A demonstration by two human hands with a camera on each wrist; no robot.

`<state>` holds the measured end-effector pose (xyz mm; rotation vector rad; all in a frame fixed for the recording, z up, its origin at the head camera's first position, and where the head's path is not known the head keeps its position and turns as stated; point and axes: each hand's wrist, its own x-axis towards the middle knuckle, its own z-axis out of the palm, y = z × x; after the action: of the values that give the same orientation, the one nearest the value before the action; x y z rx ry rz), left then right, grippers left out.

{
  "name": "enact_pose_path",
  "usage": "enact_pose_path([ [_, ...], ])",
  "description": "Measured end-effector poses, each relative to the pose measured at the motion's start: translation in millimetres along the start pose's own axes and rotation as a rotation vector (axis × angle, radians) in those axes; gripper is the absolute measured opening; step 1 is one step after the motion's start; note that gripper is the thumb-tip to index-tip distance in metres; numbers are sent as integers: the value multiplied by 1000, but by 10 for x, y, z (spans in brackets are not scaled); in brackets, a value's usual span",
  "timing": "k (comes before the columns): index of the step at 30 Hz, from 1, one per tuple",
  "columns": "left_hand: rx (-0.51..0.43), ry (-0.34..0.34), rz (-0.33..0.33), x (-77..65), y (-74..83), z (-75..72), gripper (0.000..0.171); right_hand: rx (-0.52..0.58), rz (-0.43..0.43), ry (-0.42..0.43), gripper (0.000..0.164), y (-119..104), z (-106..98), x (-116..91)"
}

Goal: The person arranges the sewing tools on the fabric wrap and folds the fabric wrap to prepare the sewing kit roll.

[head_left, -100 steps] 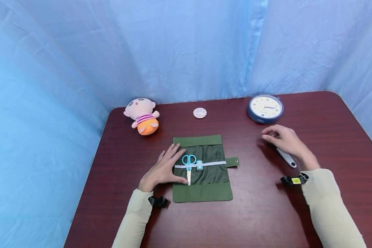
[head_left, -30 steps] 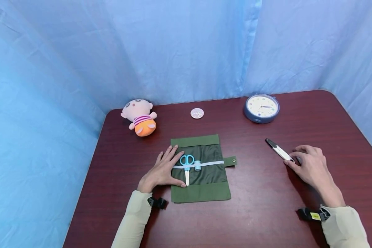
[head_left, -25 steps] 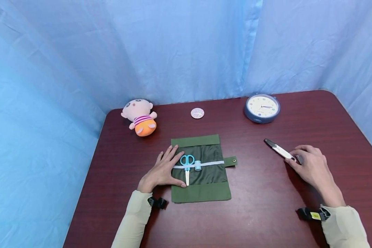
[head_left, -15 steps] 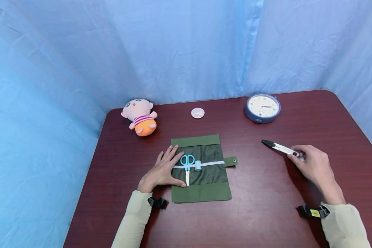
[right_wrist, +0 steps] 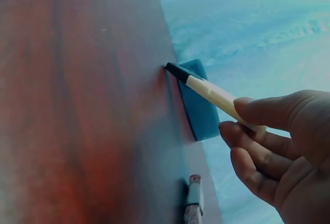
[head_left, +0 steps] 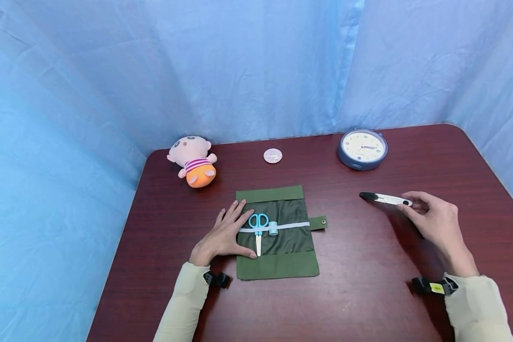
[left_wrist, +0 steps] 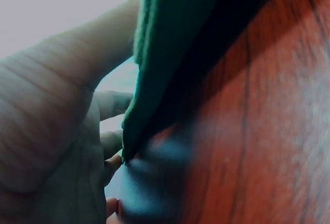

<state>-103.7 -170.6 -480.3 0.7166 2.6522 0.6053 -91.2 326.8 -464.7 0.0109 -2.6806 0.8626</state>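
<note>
A green cloth pouch lies unfolded on the table. White elastic across it holds blue-handled scissors and a small light-blue cylinder. My left hand rests with spread fingers on the pouch's left edge; in the left wrist view, its thumb and fingers lie along the green cloth edge. To the right, the thumb and fingertips of my right hand pinch one end of a slim white tool with a black tip. It points left over the table; its exact kind I cannot tell.
Along the back stand a plush doll, a shiny round disc and a blue clock. The pouch's snap strap sticks out to the right. A small pale-banded object shows in the right wrist view.
My right hand first hovers over the tool, then grips its near end. Over the last second the tool swings from slanted to nearly level. The left hand and pouch stay put.
</note>
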Motion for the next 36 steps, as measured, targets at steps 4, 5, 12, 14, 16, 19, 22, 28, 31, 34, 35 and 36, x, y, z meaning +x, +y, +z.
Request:
enact_pose_path([
  [4, -3, 0, -3, -3, -3, 3, 114, 40, 39, 15, 25, -41, -24, 49],
  [5, -4, 2, -2, -3, -3, 3, 114, 54, 42, 19, 24, -46, -31, 62],
  [12, -5, -1, -5, -4, 1, -3, 114, 193, 25, 62, 25, -115, -82, 160],
  [14, -7, -2, -5, -8, 4, -8, 114, 224, 20, 73, 25, -140, -92, 195],
  [16, -9, -4, -6, -10, 8, -12, 113, 245, 15, 80, 25, -163, -98, 233],
  [19, -11, -5, -7, -8, 14, -16, 113, 267, 18, 68, 23, -208, -103, 285],
  [22, -10, -5, -9, -4, 17, -16, 113, 275, 17, 50, 21, -264, -98, 330],
  [28, -2, -5, -7, 2, 12, -14, 113, 333, 23, 7, 21, -395, -44, 415],
  [31, -3, 0, -1, 4, 8, -12, 113, 361, 3, 6, 20, -460, 3, 469],
  [34, 0, -8, -8, 5, 4, -10, 114, 385, -25, 16, 19, -536, 60, 532],
  [35, 0, -11, -11, 4, 3, -10, 114, 395, -31, 16, 19, -564, 79, 552],
  [36, 0, -14, -14, 4, 3, -10, 114, 404, -35, 14, 18, -593, 98, 572],
])
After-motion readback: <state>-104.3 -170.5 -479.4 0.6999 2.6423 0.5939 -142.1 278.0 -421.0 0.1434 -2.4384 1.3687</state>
